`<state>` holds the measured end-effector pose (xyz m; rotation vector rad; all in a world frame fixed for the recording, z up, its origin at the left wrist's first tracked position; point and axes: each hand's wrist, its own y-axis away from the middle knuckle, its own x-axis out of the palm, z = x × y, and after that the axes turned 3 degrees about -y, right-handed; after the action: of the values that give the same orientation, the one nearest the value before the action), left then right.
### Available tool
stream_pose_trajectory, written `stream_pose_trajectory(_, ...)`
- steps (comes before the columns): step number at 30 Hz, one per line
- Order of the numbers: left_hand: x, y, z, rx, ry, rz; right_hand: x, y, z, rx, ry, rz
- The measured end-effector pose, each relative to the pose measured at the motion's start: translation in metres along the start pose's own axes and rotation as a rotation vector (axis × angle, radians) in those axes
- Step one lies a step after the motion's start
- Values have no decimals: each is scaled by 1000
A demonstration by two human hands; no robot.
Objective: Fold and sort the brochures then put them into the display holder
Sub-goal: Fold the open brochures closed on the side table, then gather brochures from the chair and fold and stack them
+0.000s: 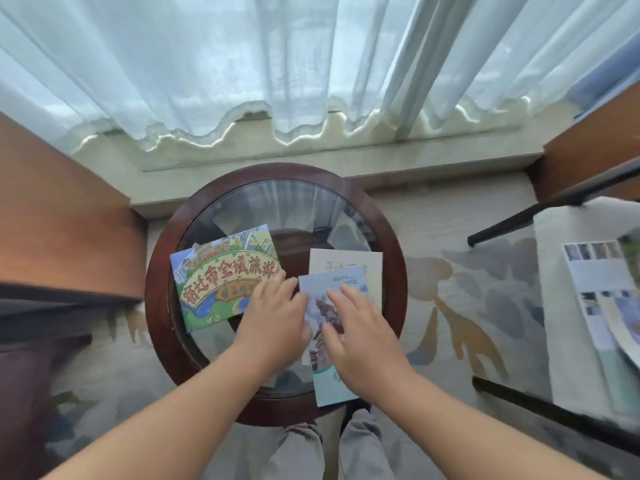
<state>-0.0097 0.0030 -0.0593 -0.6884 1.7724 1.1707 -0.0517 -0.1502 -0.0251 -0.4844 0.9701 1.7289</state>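
A colourful cartoon-map brochure (221, 278) lies on the left of the round glass-topped table (162, 292). A beige brochure (346, 259) lies to the right, partly under a pale blue photo brochure (337, 282) that overhangs the table's near edge. My left hand (273, 320) rests flat between the map brochure and the blue one, fingertips touching the map brochure's right edge. With straight fingers, my right hand (360, 337) presses down on the blue brochure. No display holder is in view.
Wooden chair arms stand at the left (62, 237) and far right (588, 161). A second surface at the right (561, 306) carries several unfolded brochures (602, 289). Sheer curtains (311, 64) hang behind the table over a stone sill. My knees are below the table's near edge.
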Motion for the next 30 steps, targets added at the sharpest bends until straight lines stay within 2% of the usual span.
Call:
stream_pose_trajectory(5, -19, 6, -65, 166, -187, 182, -26, 45, 30, -80, -107, -125)
stream_pose_trajectory(10, -28, 6, -85, 172, -264, 260, -39, 83, 29, -165, -64, -109)
stream_pose_trajectory(17, -24, 20, -145, 178, -289, 243, -67, 120, -2, -57, -20, -136)
stream_pose_trajectory(25, -58, 6, -263, 235, -304, 163, -149, 180, -60, -1, -31, -307)
stream_pose_trajectory(30, -77, -14, -361, 394, -338, 117, -205, 219, -121, 108, -83, -477)
